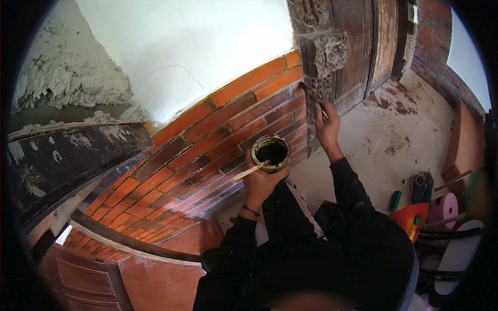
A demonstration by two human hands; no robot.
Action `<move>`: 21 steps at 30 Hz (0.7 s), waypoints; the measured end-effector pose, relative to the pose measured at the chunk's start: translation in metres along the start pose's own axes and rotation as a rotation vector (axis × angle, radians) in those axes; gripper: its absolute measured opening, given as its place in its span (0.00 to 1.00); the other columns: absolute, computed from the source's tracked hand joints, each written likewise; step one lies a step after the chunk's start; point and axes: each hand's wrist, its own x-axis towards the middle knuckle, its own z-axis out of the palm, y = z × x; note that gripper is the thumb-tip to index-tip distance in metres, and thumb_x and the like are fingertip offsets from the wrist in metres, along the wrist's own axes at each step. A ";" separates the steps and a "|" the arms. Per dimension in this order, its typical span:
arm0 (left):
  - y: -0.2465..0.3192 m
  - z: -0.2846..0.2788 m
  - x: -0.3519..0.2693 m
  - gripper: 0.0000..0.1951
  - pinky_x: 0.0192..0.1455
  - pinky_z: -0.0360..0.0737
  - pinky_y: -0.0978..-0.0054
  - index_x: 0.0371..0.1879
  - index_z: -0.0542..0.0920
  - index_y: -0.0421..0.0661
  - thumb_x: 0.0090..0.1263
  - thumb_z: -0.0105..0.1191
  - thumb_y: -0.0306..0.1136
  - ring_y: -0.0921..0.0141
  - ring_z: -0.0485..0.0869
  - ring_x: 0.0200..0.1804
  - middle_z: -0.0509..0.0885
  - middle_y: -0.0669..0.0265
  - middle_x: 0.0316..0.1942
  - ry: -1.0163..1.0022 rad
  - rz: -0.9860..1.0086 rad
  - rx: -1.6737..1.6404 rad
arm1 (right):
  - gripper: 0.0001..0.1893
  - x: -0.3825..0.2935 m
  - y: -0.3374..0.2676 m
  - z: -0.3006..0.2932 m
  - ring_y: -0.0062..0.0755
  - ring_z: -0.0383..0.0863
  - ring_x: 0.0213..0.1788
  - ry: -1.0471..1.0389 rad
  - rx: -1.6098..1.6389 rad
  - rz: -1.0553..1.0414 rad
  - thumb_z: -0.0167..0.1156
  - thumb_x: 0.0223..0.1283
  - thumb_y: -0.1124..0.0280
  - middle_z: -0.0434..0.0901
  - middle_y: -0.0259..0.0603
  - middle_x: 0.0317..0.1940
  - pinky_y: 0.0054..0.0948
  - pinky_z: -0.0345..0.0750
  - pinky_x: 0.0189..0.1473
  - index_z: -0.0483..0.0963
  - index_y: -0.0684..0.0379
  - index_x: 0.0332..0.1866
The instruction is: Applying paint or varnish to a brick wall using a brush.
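My left hand point(260, 186) holds a round, open-topped container point(271, 153) with dark contents and a stained rim. A thin wooden stick point(249, 172) slants out of it over my fingers. My right hand point(328, 124) grips a slim paintbrush point(311, 97), whose dark tip meets the brick facing point(241, 120) at its right edge, close to the carved wooden door frame point(330, 54). The bricks are orange and dark red-brown with narrow joints; some have a wet-looking shine. White plaster point(186, 50) with a crack lies above them.
A dark curved wooden beam point(78, 151) juts in at left under rough grey plaster point(66, 62). Reddish debris point(400, 99) lies on the floor by the door. At right are dark shoes point(421, 186), a green bottle point(395, 200), a red-yellow bag point(410, 219) and a pink roll point(444, 210).
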 end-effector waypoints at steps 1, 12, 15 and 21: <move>-0.001 0.000 -0.001 0.45 0.61 0.86 0.61 0.67 0.70 0.43 0.53 0.84 0.41 0.61 0.88 0.59 0.87 0.55 0.59 -0.006 -0.002 -0.002 | 0.07 0.006 -0.007 0.005 0.53 0.86 0.49 0.031 -0.061 -0.044 0.66 0.73 0.78 0.86 0.51 0.46 0.41 0.82 0.52 0.84 0.62 0.52; -0.014 -0.021 -0.009 0.43 0.62 0.85 0.61 0.64 0.72 0.40 0.51 0.85 0.39 0.61 0.89 0.59 0.88 0.55 0.58 0.104 0.068 0.031 | 0.10 0.037 -0.041 0.016 0.55 0.85 0.48 0.056 -0.041 -0.196 0.69 0.70 0.78 0.85 0.51 0.44 0.41 0.81 0.52 0.84 0.63 0.54; 0.003 -0.028 -0.013 0.42 0.62 0.85 0.61 0.64 0.73 0.40 0.52 0.85 0.39 0.59 0.89 0.59 0.88 0.54 0.58 0.115 0.052 0.013 | 0.09 0.015 -0.037 0.025 0.55 0.85 0.45 0.003 -0.097 -0.305 0.70 0.69 0.78 0.85 0.51 0.42 0.41 0.81 0.50 0.84 0.62 0.52; -0.018 -0.032 -0.015 0.43 0.63 0.86 0.60 0.65 0.73 0.40 0.52 0.85 0.39 0.58 0.89 0.60 0.88 0.53 0.58 0.143 0.070 0.022 | 0.07 0.023 -0.049 0.014 0.31 0.86 0.42 0.067 0.106 -0.016 0.65 0.77 0.75 0.89 0.45 0.42 0.31 0.80 0.46 0.85 0.66 0.53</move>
